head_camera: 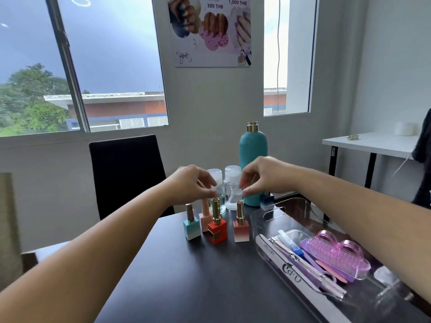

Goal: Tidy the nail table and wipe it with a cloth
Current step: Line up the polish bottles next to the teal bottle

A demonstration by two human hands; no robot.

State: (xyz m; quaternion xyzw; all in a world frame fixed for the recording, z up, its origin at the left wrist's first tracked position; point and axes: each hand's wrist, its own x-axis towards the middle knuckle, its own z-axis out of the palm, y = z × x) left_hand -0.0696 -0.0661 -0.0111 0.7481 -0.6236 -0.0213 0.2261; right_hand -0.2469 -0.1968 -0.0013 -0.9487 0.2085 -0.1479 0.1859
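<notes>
The left hand's (193, 185) curled fingers pinched the left pump bottle (221, 201) at its neck. The right hand's (263, 177) bunched tips touched the side of the right pump bottle (232, 191), though whether they gripped it I couldn't tell. Both bottles stood upright, side by side between the two sets of fingertips (each hand nearest its own), so I judged a straight lift would serve.

The counter (210, 287) carries five square nail polish bottles: teal (191, 227), peach (204, 219), red (217, 229), pink (241, 229) and dark blue (267, 201). Behind them stand two clear pump dispensers (232, 173) and one tall teal bottle (253, 150). There is one clear tray (268, 221) of nail tools; how many it holds cannot be told. Beyond are one black chair (123, 173), one poster (210, 31) and two windows (112, 54).
</notes>
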